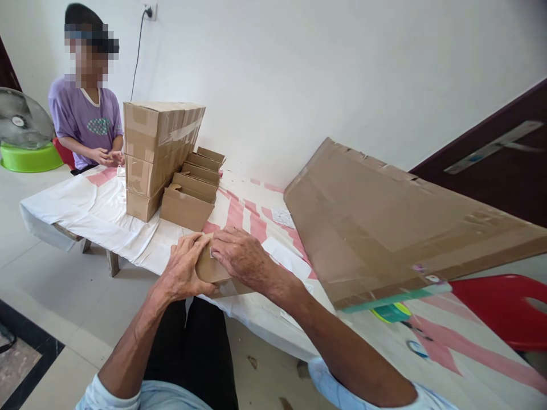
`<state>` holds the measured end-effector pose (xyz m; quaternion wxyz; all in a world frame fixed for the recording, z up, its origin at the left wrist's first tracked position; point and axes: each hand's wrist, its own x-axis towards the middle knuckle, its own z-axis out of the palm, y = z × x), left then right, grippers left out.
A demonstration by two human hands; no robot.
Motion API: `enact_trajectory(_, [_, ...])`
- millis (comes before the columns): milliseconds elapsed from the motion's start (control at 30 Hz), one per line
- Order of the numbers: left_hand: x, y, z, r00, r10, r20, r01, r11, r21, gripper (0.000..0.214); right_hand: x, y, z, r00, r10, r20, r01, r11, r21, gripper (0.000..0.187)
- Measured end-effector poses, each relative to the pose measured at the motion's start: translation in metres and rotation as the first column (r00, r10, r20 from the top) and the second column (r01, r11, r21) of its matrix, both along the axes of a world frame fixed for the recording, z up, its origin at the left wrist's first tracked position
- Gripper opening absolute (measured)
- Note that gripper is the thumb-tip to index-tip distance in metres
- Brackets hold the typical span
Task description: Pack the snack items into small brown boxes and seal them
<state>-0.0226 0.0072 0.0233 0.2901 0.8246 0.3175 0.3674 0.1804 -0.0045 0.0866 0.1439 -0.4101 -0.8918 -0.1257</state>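
A small brown cardboard box (208, 271) lies at the near edge of the cloth-covered table, in front of my body. My left hand (184, 266) grips its left side, thumb along the near face and fingers over the far edge. On the box's top rests my right hand (238, 254), fingers bent and pressed together. A tiny white bit (211, 252) shows at its fingertips, too small to make out. Just beyond stands a row of open, upright cardboard boxes (187, 208). Closed, taped boxes (143, 176) are stacked beside them on the left.
A large cardboard sheet (384, 228) leans over the table's right side. Near it lie a tape roll (391, 312), a small ring (416, 348) and white papers (287, 257). A red chair (499, 307) stands right. Across the table sits a person in purple (92, 122), near a fan (21, 119).
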Motion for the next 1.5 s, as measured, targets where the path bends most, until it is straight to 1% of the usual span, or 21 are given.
enact_trajectory(167, [0.000, 0.000, 0.002, 1.000, -0.007, -0.011, 0.007, 1.000, -0.008, 0.116, 0.002, 0.002, -0.002, 0.993, -0.026, -0.111, 0.026, 1.000, 0.001, 0.027])
enact_trajectory(233, [0.000, 0.000, 0.004, 1.000, -0.008, -0.018, 0.008, 1.000, -0.012, 0.115, 0.002, 0.001, 0.000, 0.978, -0.040, -0.205, 0.035, 0.999, -0.027, 0.026])
enact_trajectory(300, [-0.001, 0.000, 0.004, 1.000, -0.004, -0.024, 0.003, 1.000, -0.014, 0.114, 0.001, -0.001, 0.004, 0.941, -0.058, -0.334, 0.033, 0.996, -0.080, 0.025])
enact_trajectory(400, [-0.002, 0.001, 0.004, 0.999, 0.007, -0.043, -0.007, 1.000, -0.014, 0.116, 0.000, -0.006, 0.015, 0.848, -0.086, -0.523, 0.000, 0.987, -0.163, 0.020])
enact_trajectory(467, [-0.005, 0.004, 0.002, 0.999, 0.016, -0.052, -0.017, 1.000, -0.010, 0.115, 0.002, -0.012, 0.021, 0.771, -0.124, -0.624, -0.002, 0.980, -0.197, 0.017])
enact_trajectory(567, [-0.015, 0.011, -0.001, 0.999, 0.009, -0.041, -0.009, 1.000, -0.001, 0.111, 0.016, -0.023, 0.025, 0.634, -0.206, -0.745, 0.064, 0.974, -0.215, 0.017])
enact_trajectory(633, [-0.027, 0.018, -0.005, 1.000, 0.004, -0.020, -0.003, 1.000, 0.010, 0.106, 0.037, -0.033, 0.019, 0.565, -0.250, -0.787, 0.154, 0.968, -0.197, 0.019])
enact_trajectory(700, [-0.039, 0.028, -0.011, 1.000, 0.018, -0.009, -0.018, 1.000, 0.015, 0.099, 0.067, -0.043, 0.005, 0.531, -0.300, -0.792, 0.277, 0.945, -0.171, 0.019])
enact_trajectory(767, [-0.050, 0.040, -0.019, 0.999, 0.034, -0.014, -0.034, 0.999, -0.011, 0.101, 0.105, -0.056, -0.016, 0.511, -0.372, -0.775, 0.415, 0.896, -0.156, 0.018])
enact_trajectory(833, [-0.058, 0.051, -0.027, 0.997, 0.079, -0.012, -0.080, 0.996, -0.048, 0.105, 0.146, -0.071, -0.044, 0.479, -0.463, -0.746, 0.547, 0.822, -0.158, 0.020])
enact_trajectory(933, [-0.064, 0.061, -0.036, 0.995, 0.102, 0.006, -0.101, 0.991, -0.083, 0.106, 0.201, -0.096, -0.090, 0.391, -0.615, -0.685, 0.707, 0.677, -0.205, 0.022])
enact_trajectory(1000, [-0.065, 0.065, -0.038, 0.994, 0.100, 0.033, -0.097, 0.992, -0.084, 0.104, 0.226, -0.113, -0.116, 0.338, -0.672, -0.659, 0.760, 0.608, -0.230, 0.020])
enact_trajectory(1067, [-0.064, 0.066, -0.037, 0.994, 0.097, 0.057, -0.092, 0.992, -0.088, 0.104, 0.240, -0.127, -0.139, 0.307, -0.705, -0.639, 0.786, 0.566, -0.249, 0.019])
enact_trajectory(1167, [-0.062, 0.068, -0.034, 0.992, 0.098, 0.085, -0.088, 0.990, -0.111, 0.105, 0.250, -0.140, -0.165, 0.283, -0.743, -0.607, 0.808, 0.525, -0.268, 0.016])
enact_trajectory(1267, [-0.060, 0.069, -0.031, 0.990, 0.086, 0.113, -0.070, 0.988, -0.135, 0.107, 0.254, -0.147, -0.184, 0.276, -0.769, -0.577, 0.817, 0.504, -0.280, 0.016])
enact_trajectory(1367, [-0.057, 0.069, -0.031, 0.985, 0.094, 0.142, -0.072, 0.986, -0.153, 0.111, 0.257, -0.151, -0.198, 0.293, -0.784, -0.547, 0.811, 0.507, -0.292, 0.017])
enact_trajectory(1500, [-0.055, 0.069, -0.030, 0.983, 0.102, 0.151, -0.075, 0.983, -0.170, 0.110, 0.260, -0.156, -0.209, 0.331, -0.796, -0.507, 0.797, 0.523, -0.302, 0.019])
